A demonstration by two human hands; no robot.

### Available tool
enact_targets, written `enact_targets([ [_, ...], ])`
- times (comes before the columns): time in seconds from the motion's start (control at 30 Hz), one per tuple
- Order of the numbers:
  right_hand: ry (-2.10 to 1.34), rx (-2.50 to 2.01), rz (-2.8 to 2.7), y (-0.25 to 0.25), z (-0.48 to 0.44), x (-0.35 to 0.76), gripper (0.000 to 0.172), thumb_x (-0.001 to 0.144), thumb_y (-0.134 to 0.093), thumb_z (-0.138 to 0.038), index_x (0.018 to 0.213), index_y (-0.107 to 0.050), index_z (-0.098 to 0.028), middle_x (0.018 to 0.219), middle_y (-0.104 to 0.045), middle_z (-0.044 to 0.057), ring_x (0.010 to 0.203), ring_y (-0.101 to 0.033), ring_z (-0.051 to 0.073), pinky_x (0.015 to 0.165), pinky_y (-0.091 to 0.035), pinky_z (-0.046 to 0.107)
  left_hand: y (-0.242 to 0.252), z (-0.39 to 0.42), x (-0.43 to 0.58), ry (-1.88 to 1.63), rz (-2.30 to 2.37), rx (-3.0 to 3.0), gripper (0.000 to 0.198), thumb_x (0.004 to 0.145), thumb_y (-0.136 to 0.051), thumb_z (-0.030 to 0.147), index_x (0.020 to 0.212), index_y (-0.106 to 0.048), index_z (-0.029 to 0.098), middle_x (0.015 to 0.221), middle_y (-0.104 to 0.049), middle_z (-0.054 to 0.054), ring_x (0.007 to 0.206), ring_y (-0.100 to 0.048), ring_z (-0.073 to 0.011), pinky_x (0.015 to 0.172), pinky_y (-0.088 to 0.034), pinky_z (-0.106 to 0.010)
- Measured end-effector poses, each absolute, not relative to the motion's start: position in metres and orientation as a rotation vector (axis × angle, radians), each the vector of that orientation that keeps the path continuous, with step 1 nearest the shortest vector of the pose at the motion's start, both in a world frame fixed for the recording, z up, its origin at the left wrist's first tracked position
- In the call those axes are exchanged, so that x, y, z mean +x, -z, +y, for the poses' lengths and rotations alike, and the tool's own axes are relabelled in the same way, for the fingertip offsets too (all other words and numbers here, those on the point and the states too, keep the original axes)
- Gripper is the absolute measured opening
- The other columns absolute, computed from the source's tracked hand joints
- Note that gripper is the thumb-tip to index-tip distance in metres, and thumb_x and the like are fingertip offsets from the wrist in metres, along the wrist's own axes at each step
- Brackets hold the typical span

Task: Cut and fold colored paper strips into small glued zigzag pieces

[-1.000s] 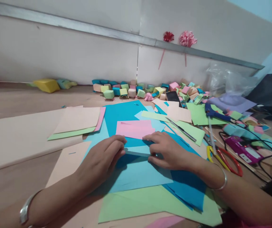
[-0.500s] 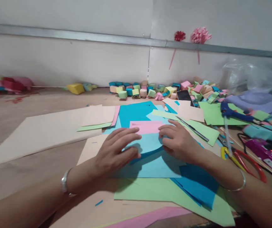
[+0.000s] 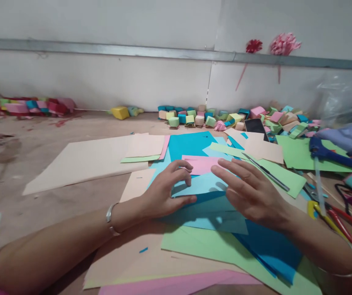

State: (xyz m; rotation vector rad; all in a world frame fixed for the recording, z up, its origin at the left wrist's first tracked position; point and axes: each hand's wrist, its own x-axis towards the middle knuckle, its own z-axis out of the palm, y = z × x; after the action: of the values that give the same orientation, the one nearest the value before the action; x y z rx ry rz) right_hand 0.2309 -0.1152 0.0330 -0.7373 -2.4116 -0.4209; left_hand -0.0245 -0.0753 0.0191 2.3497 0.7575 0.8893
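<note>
My left hand (image 3: pixel 165 190) pinches the left edge of a light blue paper sheet (image 3: pixel 200 186) that is folded over and lifted off the pile, thumb under and fingers on top. Just to the right, my right hand (image 3: pixel 251 190) hovers over the same sheet with its fingers stretched out and spread, holding nothing. A pink paper piece (image 3: pixel 202 164) lies just beyond the fingers. Under the sheet lie darker blue paper (image 3: pixel 268 246) and a green sheet (image 3: pixel 213 250).
Peach sheets (image 3: pixel 84 162) lie to the left. To the right are a dark thin knife or pen (image 3: pixel 266 172), red-and-yellow scissors (image 3: pixel 332 213), a blue glue gun (image 3: pixel 332 153) and a phone (image 3: pixel 256 127). Several small folded paper cubes (image 3: pixel 194 116) line the wall. A plastic bag (image 3: pixel 344 98) sits far right.
The view has swung left. My right hand has lifted off the light blue sheet and opened flat above it. My left hand has shifted to gripping the sheet's left edge.
</note>
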Motion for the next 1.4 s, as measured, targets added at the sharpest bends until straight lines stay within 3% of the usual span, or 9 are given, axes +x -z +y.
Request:
enact_targets([
  [0.1, 0.45, -0.74, -2.398, -0.031, -0.114, 0.233, 0.061, 0.085, -0.051, -0.001, 0.142, -0.036, -0.015, 0.133, -0.058, 0.01, 0.134, -0.042, 0.022, 0.111, -0.037, 0.044, -0.016, -0.075, -0.023, -1.018, 0.718, 2.096, 0.007, 0.085, -0.064, 0.024, 0.083, -0.06, 0.018, 0.113, -0.053, -0.01, 0.107, -0.058, -0.0225, 0.074, -0.058, -0.032],
  [0.17, 0.376, -0.798, -2.363, -0.028, -0.112, 0.235, 0.044, 0.086, -0.052, -0.003, 0.126, -0.052, -0.019, 0.136, -0.054, 0.011, 0.133, -0.043, 0.024, 0.108, -0.041, 0.045, -0.013, -0.073, -0.023, -1.101, 0.692, 2.02, 0.005, 0.085, -0.064, 0.022, 0.083, -0.062, 0.018, 0.11, -0.053, -0.009, 0.102, -0.059, -0.0208, 0.068, -0.058, -0.029],
  [0.3, -0.071, -0.947, -2.341, -0.024, -0.106, 0.241, 0.005, 0.085, -0.061, -0.019, 0.09, -0.064, -0.019, 0.148, -0.036, 0.013, 0.137, -0.036, 0.029, 0.101, -0.046, 0.045, -0.013, -0.071, -0.024, -1.239, 0.592, 2.183, 0.007, 0.083, -0.066, 0.017, 0.077, -0.061, 0.017, 0.108, -0.053, -0.008, 0.101, -0.059, -0.0195, 0.085, -0.055, -0.037],
  [0.43, -0.574, -0.96, -2.451, -0.024, -0.103, 0.248, 0.01, 0.083, -0.067, -0.032, 0.087, -0.067, -0.023, 0.151, -0.032, 0.007, 0.138, -0.034, 0.028, 0.107, -0.038, 0.046, -0.015, -0.076, -0.025, -1.237, 0.383, 2.368, 0.007, 0.085, -0.062, 0.022, 0.08, -0.059, 0.018, 0.108, -0.054, -0.011, 0.102, -0.057, -0.0211, 0.086, -0.054, -0.04],
  [0.63, -0.991, -0.848, -2.482, -0.028, -0.101, 0.254, 0.013, 0.084, -0.067, -0.033, 0.079, -0.065, -0.022, 0.126, -0.058, 0.006, 0.116, -0.055, 0.022, 0.097, -0.043, 0.035, -0.017, -0.081, -0.025, -1.209, 0.301, 2.413, 0.004, 0.085, -0.056, 0.019, 0.081, -0.055, 0.019, 0.107, -0.054, -0.011, 0.099, -0.057, -0.0207, 0.084, -0.055, -0.038],
  [1.0, -0.693, -1.222, -2.086, -0.023, -0.091, 0.26, 0.024, 0.084, -0.065, -0.034, 0.067, -0.059, -0.019, 0.087, -0.065, 0.006, 0.077, -0.061, 0.017, 0.065, -0.046, 0.027, -0.007, -0.071, -0.022, -1.145, 0.751, 2.32, 0.009, 0.079, -0.065, 0.015, 0.078, -0.057, 0.017, 0.106, -0.057, -0.009, 0.096, -0.058, -0.02, 0.078, -0.052, -0.034],
  [1.13, -0.528, -1.219, -2.111, -0.013, -0.085, 0.249, 0.02, 0.083, -0.061, -0.025, 0.065, -0.057, -0.019, 0.078, -0.066, 0.004, 0.072, -0.06, 0.016, 0.065, -0.047, 0.028, -0.006, -0.067, -0.021, -1.026, 0.861, 2.227, 0.008, 0.078, -0.065, 0.017, 0.074, -0.058, 0.017, 0.099, -0.06, -0.006, 0.086, -0.059, -0.0167, 0.06, -0.046, -0.024],
  [1.27, -0.352, -1.163, -2.179, -0.006, -0.083, 0.243, 0.02, 0.083, -0.059, -0.022, 0.064, -0.057, -0.019, 0.073, -0.065, 0.003, 0.073, -0.061, 0.017, 0.068, -0.049, 0.031, -0.005, -0.063, -0.02, -0.915, 0.83, 2.213, 0.009, 0.077, -0.065, 0.017, 0.071, -0.059, 0.017, 0.091, -0.062, -0.004, 0.082, -0.058, -0.0156, 0.066, -0.046, -0.025],
  [1.4, -0.298, -1.228, -2.185, -0.018, -0.08, 0.251, 0.012, 0.084, -0.062, -0.03, 0.087, -0.067, -0.019, 0.097, -0.069, 0.006, 0.088, -0.064, 0.017, 0.076, -0.053, 0.029, -0.004, -0.059, -0.02, -0.787, 0.87, 2.274, 0.009, 0.078, -0.064, 0.022, 0.071, -0.06, 0.017, 0.087, -0.062, -0.003, 0.079, -0.057, -0.0162, 0.067, -0.045, -0.026],
])
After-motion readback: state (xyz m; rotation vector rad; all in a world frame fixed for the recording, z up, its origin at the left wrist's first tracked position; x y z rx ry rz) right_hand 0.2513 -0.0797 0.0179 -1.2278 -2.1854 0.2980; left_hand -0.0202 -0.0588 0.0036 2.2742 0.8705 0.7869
